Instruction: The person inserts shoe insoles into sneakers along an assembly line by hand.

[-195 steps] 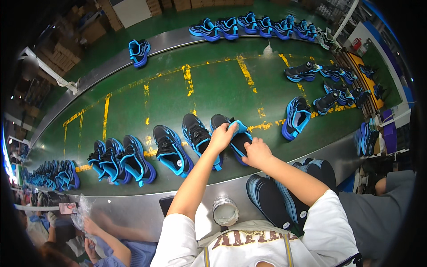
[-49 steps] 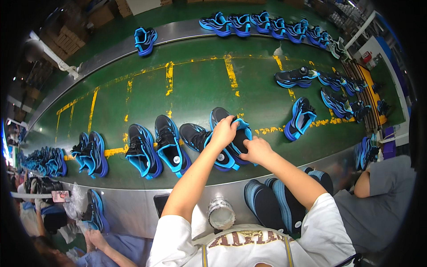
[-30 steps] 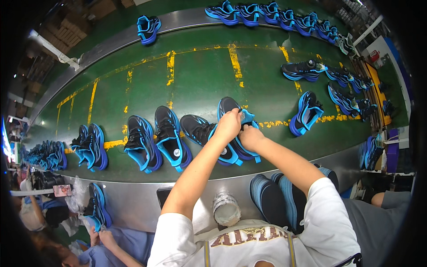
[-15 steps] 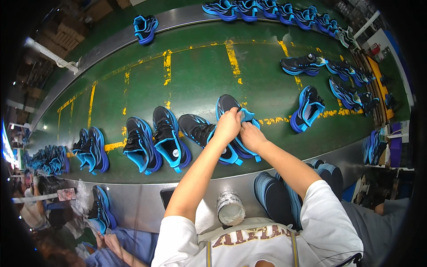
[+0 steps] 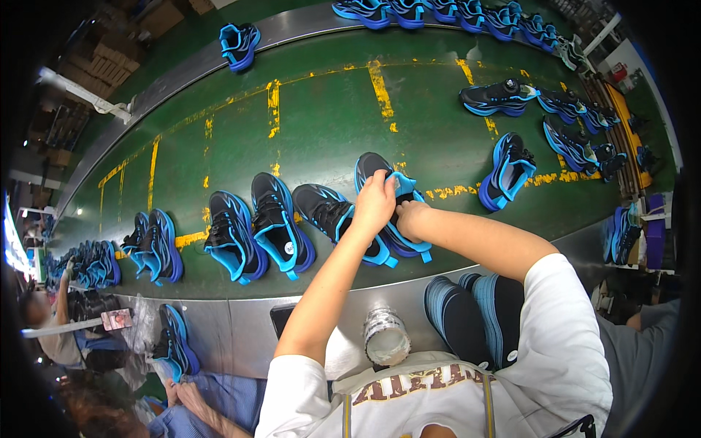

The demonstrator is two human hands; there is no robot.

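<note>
Fingers (image 5: 380, 181) at black, blue-trimmed shoe (image 5: 404, 185)

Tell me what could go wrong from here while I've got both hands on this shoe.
Your left hand and right hand are on the shoe, so a firm push might knock it into the neighboring shoe close on its left. The jar stands right by your shirt; leaning in could tip it. The stacked insoles sit close to your right sleeve, which might brush them out of line.
</note>
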